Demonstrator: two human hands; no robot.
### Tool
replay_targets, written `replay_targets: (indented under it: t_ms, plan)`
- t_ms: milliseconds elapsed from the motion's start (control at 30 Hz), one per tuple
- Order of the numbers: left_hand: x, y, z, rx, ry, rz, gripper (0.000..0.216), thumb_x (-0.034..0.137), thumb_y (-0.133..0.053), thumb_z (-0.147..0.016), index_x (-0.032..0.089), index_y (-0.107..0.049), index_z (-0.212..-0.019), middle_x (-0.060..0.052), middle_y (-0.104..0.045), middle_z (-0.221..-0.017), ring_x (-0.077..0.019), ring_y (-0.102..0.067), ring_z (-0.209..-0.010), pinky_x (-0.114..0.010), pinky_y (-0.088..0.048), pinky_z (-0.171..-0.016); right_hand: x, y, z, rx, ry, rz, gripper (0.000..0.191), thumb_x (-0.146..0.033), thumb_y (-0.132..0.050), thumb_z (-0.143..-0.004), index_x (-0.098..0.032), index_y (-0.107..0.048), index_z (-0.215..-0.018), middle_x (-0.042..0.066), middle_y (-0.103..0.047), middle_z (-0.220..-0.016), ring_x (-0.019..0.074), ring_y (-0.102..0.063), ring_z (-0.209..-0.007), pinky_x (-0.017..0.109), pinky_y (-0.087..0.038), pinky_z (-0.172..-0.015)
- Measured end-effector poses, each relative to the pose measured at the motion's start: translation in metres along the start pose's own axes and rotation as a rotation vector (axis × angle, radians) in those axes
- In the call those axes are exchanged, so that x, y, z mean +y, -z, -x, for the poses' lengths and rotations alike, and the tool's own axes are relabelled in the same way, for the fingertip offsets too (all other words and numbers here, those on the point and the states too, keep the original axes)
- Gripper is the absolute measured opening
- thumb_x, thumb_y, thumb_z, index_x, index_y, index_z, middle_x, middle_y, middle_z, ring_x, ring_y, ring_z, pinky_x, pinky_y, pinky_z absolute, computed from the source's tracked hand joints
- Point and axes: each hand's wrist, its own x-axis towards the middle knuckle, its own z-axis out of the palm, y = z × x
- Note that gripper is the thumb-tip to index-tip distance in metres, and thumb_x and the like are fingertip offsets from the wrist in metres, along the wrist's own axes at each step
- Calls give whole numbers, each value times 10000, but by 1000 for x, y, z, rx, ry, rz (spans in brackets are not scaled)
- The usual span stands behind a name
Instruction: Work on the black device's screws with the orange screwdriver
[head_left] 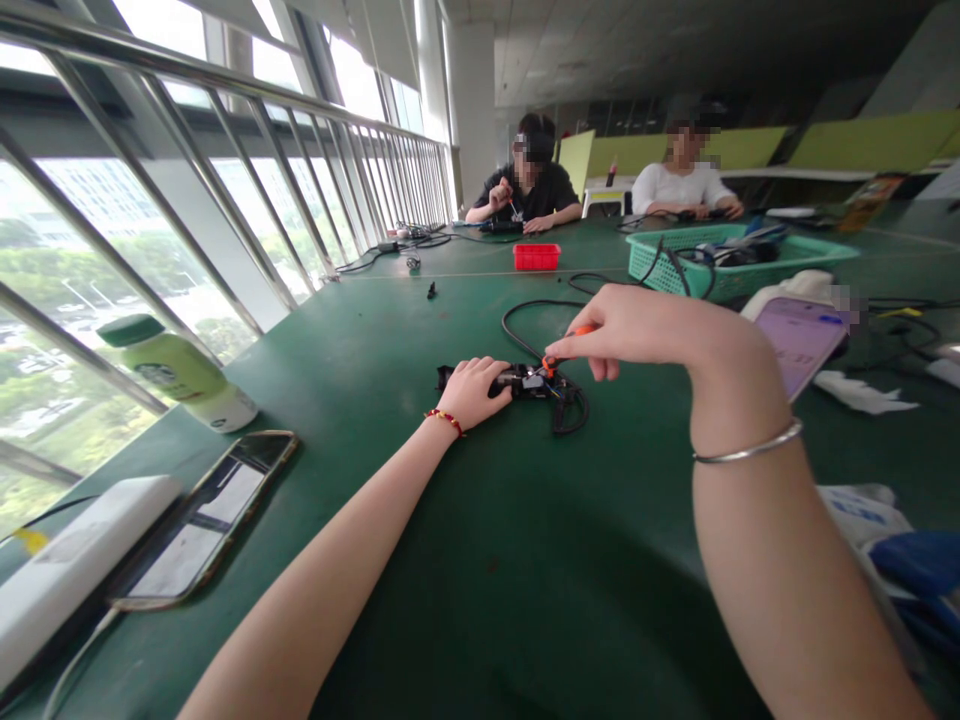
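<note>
My left hand [474, 392] is closed over a long black device [529, 381] and holds it against the green table. The device's right end lies open, with small inner parts and thin wires showing; its exact kind is unclear. A black cable [574, 412] loops beside that end. Between the fingertips of my right hand [611, 325] is a screwdriver with an orange handle [550, 366]. Its thin tip slants down and left to the exposed parts; whether it touches a screw is too small to see.
A red box [537, 257] and a green basket [739, 290] of cables stand beyond my hands. At left are a bottle [176, 370], a phone [214, 520] and a white power strip [82, 560]. Another phone [802, 335] leans at right. Two people sit across the table.
</note>
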Motion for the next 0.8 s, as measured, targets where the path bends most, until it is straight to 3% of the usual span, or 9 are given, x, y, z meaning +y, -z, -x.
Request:
replay_targets:
  t_ms: [100, 200, 300, 400, 533, 633, 800]
  plan:
    - [0, 0, 0, 0, -3, 4, 360, 360, -472, -816, 195, -564, -1122, -57, -614, -1026, -229, -545, -961, -367, -400, -863, -1, 0, 0, 28, 4, 9, 283, -448, -582, -766, -189, -697, -765, 47, -654, -610, 181, -613, -580, 284, -445, -561]
    - [0, 1, 0, 0, 2, 6, 357, 347, -476, -811, 200, -564, -1124, -55, -614, -1036, -227, -546, -960, -363, -401, -864, 0, -1, -1, 70, 89, 51, 246, -349, -592, -757, -231, -693, -949, 39, -695, -789, 189, -630, -699, 270, -441, -592]
    - [0, 1, 0, 5, 2, 11, 357, 342, -474, -811, 197, -566, -1124, -57, -615, -1032, -227, -549, -948, -363, -403, -863, 1, -2, 0, 113, 136, 81, 274, -289, -593, -746, -264, -669, -1008, 25, -691, -933, 188, -630, -775, 261, -438, -628]
    - [0, 1, 1, 1, 6, 26, 357, 351, -471, -813, 202, -567, -1123, -60, -613, -1030, -229, -547, -952, -372, -402, -868, 1, -3, 0, 68, 70, 32, 241, -390, -543, -798, -230, -673, -924, 40, -691, -784, 181, -626, -672, 276, -441, -598]
    - [-1, 1, 1, 0, 7, 34, 355, 352, -472, -811, 210, -566, -1122, -58, -610, -1027, -228, -545, -963, -373, -397, -878, 0, -4, -2, 29, -1, -27, 450, -549, -403, -850, -184, -625, -708, 63, -645, -612, 175, -594, -556, 302, -441, -596]
    - [-1, 0, 0, 3, 1, 27, 354, 348, -474, -810, 208, -566, -1121, -56, -611, -1029, -225, -546, -959, -366, -398, -874, 0, -4, -2, 54, -35, 3, 511, -564, -315, -872, -182, -601, -689, 57, -615, -593, 170, -572, -547, 303, -417, -597]
    - [-1, 0, 0, 10, 3, 28, 357, 342, -478, -807, 201, -566, -1123, -60, -610, -1033, -227, -546, -954, -367, -401, -868, 2, -5, 0, 136, 51, 58, 342, -452, -425, -842, -222, -622, -1002, 42, -661, -871, 178, -594, -739, 265, -385, -613]
